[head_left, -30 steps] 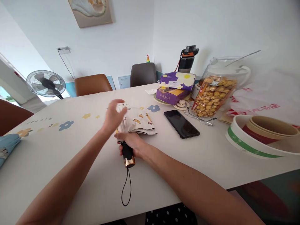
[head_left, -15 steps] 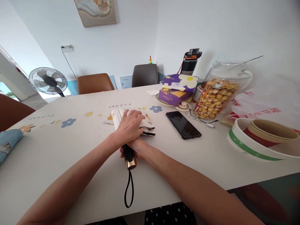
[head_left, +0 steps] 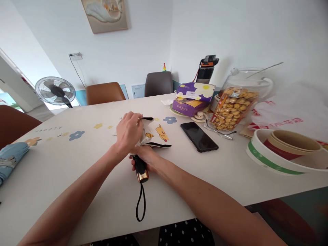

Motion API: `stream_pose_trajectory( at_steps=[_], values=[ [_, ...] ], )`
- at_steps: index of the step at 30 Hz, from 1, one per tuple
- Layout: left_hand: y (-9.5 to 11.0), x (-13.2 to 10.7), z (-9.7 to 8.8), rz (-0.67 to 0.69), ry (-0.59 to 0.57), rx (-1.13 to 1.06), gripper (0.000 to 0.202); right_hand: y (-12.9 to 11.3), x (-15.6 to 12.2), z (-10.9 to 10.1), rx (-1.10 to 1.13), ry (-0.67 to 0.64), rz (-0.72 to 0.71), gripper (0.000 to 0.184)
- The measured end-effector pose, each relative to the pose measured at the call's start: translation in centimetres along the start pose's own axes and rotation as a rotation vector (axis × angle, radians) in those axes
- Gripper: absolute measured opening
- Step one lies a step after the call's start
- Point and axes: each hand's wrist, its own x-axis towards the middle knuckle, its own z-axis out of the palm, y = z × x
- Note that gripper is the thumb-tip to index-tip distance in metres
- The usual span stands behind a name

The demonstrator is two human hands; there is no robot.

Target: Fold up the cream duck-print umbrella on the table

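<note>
Shifted leftward since earlier, the left hand (head_left: 129, 130) curls, its grip hard to tell, over the creased fabric umbrella (head_left: 158, 133) on the table (head_left: 110, 194), the right hand (head_left: 146, 154) clasping its cylindrical handle (head_left: 140, 166), with a flat phone (head_left: 199, 136) and transparent jug (head_left: 235, 106) farther right.

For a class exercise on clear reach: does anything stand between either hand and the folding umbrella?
Nothing visible does. The right hand grips the folding umbrella near the top of its handle, and the left hand is on its canopy. The smartphone lies off to the right, apart from both hands.
</note>
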Motion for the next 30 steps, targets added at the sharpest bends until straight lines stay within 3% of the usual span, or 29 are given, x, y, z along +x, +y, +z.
stream_pose_trajectory(
  at_steps=[6, 11, 16, 19, 23, 30],
  values=[
    [-0.7, -0.4, -3.1, -0.176, 0.095, -0.043, 0.011, -0.1, -0.1, -0.3, 0.026, -0.012, 0.008, 0.016],
    [-3.2, -2.6, -5.2, -0.419, 0.136, -0.189, 0.012, -0.2, 0.0, -0.6, 0.027, -0.038, -0.011, 0.033],
    [-6.2, -5.5, -5.0, -0.772, 0.08, -0.545, 0.017, -0.5, -0.3, -0.8, 0.034, -0.081, -0.028, 0.049],
    [-7.0, -6.6, -4.2, -0.897, 0.107, -0.691, 0.021, -0.6, -0.2, -1.1, 0.057, -0.09, -0.03, 0.052],
    [-7.3, -7.0, -3.9, -0.875, 0.124, -0.816, 0.024, -0.7, 0.3, -1.4, 0.038, -0.049, -0.063, 0.041],
    [-8.5, -7.4, -3.2, -0.817, 0.027, -0.732, 0.024, -1.5, 0.6, -1.9, -0.084, 0.08, -0.145, 0.028]
  ],
)
